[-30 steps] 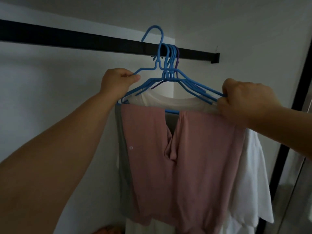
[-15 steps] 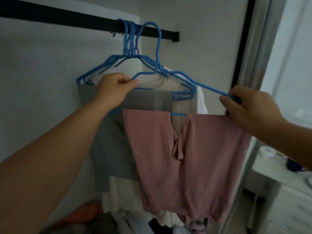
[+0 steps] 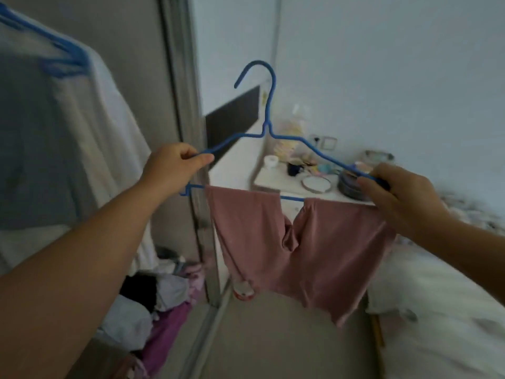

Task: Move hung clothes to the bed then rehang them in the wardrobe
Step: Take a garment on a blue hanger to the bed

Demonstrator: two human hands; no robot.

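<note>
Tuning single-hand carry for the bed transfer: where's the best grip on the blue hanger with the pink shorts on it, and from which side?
Probably the neck of the blue hanger, just under the hook, taken from above. It sits bare at the centre, so the pink shorts draped over the bottom bar should hang level. For now the left hand and right hand pinch the two shoulder ends, which also works.

- The blue hanger (image 3: 269,124) was held up in the air, hook uppermost and free of any rail; each end was gripped by a hand
- The pink garment (image 3: 295,250) hung folded over its lower bar, draping down in two halves; a bed (image 3: 442,310) lay at the right
</note>
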